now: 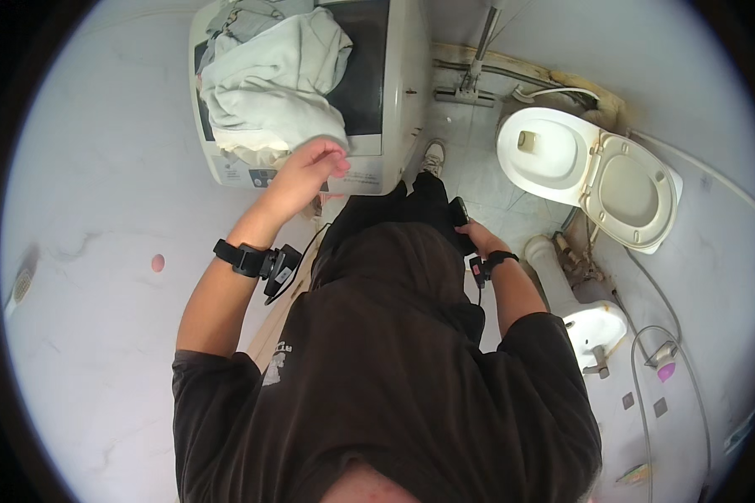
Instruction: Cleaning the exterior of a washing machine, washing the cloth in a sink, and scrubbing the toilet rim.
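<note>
My left hand (pixel 315 166) is over the front edge of a white washing machine (pixel 369 173), fingers curled in and nothing showing in them. Just beyond it, a pale mint-green garment (pixel 268 75) lies bunched on the machine's dark lid, with a cream cloth (pixel 247 141) and a grey cloth (pixel 256 18) by it. Down at my right thigh, my right hand (pixel 480 238) is closed around a dark, flat, phone-like object (pixel 459 212). Part of that object is hidden against my black trousers.
A toilet (pixel 549 151) with its lid raised stands at the far right. Nearer is a washbasin (pixel 596 325) on a pedestal, with pipes and a hose beside it. A squeegee-like mop (pixel 468 94) leans at the back wall. My shoe (pixel 434 155) rests on the tiled floor.
</note>
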`<state>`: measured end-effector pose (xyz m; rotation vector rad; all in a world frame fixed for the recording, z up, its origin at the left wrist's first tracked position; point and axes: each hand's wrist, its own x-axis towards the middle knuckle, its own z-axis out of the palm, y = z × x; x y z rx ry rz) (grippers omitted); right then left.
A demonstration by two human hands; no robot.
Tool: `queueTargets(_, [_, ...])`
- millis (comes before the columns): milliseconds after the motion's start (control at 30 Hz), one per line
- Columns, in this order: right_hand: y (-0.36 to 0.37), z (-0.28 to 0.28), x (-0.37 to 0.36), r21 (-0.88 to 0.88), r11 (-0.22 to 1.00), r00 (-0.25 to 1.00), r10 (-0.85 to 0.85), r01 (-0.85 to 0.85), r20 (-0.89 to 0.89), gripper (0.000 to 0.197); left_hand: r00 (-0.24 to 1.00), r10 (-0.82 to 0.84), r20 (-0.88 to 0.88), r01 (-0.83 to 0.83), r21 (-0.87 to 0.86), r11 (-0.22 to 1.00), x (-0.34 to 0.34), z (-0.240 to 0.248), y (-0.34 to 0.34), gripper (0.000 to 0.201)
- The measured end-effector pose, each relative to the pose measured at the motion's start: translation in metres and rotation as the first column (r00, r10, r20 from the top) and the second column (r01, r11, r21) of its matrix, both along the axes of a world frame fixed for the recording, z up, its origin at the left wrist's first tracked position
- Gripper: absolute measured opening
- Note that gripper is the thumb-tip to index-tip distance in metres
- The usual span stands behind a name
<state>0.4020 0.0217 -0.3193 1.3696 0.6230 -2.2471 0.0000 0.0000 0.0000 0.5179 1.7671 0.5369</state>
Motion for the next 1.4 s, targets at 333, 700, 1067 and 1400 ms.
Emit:
queueTargets(333, [0.043, 0.058, 0.041, -0.352, 0.897, 0.945, -0.316, 0.269, -0.083, 0.044, 0.997, -0.065, -0.034, 0.065, 0.003, 0.998, 0.012, -0.002, 0.02, 0.022])
queueTargets(700, [0.014, 0.061, -0.003, -0.2, 0.713, 0.655, 0.698, -0.672, 0.291, 0.03, 0.996, -0.073, -0.05, 0.076, 0.049, 0.996, 0.002, -0.004, 0.011, 0.023])
queueTargets(1067, [0.028, -0.021, -0.012, 0.14, 0.709, 0.72, 0.659, -0.691, 0.215, 0.037, -0.035, 0.02, -0.999, 0.442, 0.002, 0.897, -0.031, 0.031, 0.013, 0.102])
queueTargets(1400, [0.139, 0.199, -0.14, 0.779, 0.615, 0.917, 0.37, -0.12, -0.151, 0.051, 0.3, 0.172, -0.938, 0.12, 0.216, 0.969, -0.084, -0.034, 0.016, 0.115])
